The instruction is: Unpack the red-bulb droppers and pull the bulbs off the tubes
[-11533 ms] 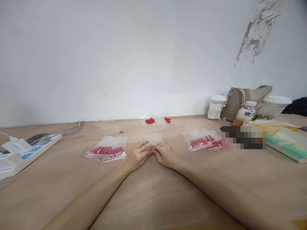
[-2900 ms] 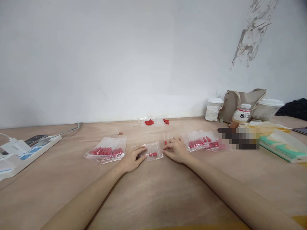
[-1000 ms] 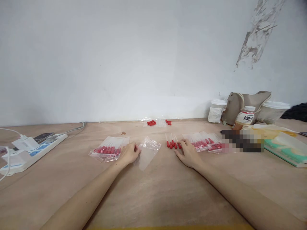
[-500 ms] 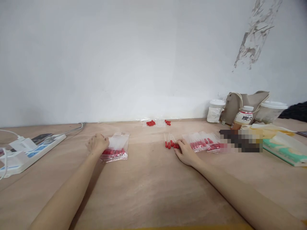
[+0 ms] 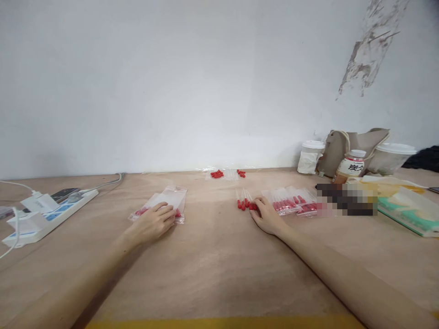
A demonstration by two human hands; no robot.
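My left hand (image 5: 156, 222) lies flat, fingers stretched over clear zip bags (image 5: 174, 196) that hold red-ended pieces; its fingers cover part of the red. On the right, my right hand (image 5: 267, 217) rests on the table with its fingers curled and red bulbs (image 5: 253, 206) between thumb and forefinger. These belong to thin clear droppers with red bulbs, and a few more droppers (image 5: 243, 204) lie just left of that hand. Right behind its knuckles are filled bags of droppers (image 5: 286, 201), lying overlapped.
Near the wall lie more red bulbs (image 5: 217, 174) on clear plastic. A power strip (image 5: 61, 217) with chargers and a phone (image 5: 65, 195) sits left. To the right stand a lidded cup (image 5: 310, 157), a drink bottle (image 5: 351, 167), a grey bag (image 5: 334, 153) and a green-and-white packet (image 5: 411, 214).
My left hand has moved right and nearer, from the bags' left edge onto their lower part, and its fingers have spread flat. The right hand stays at the same droppers.
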